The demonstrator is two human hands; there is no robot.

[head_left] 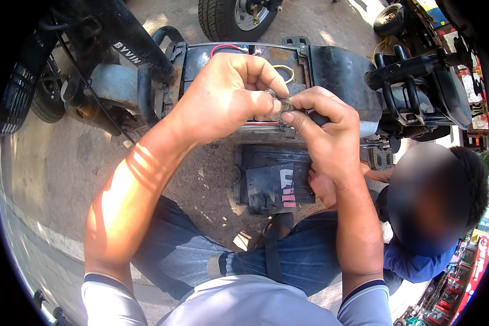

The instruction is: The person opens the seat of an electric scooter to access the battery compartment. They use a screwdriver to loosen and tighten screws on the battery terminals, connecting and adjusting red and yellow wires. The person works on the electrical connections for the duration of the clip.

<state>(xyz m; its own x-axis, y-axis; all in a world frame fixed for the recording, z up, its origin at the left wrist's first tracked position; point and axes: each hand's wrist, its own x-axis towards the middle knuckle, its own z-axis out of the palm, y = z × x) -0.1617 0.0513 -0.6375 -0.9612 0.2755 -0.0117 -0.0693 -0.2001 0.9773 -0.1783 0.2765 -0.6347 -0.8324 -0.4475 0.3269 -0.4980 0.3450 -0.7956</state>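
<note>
Both my hands meet over the open floor compartment of an electric scooter (339,76). My left hand (217,100) is closed, thumb and forefinger pinching a small greyish metal piece (286,103). From the other side my right hand (331,119) grips the same piece between thumb and forefinger. Fingers cover most of it, so its exact kind does not show. Beneath my hands are dark battery tops. A red cable (225,48) arcs at the compartment's far edge, and a pale yellow wire (288,69) loops up just beyond my fingertips.
Between my knees and the scooter lies a black panel (255,185) with a pink and white marking. A person in blue (418,266) crouches at the right, one hand (323,187) beside that panel. A loose wheel (236,19) is at the far side; another tyre (390,20) lies farther right.
</note>
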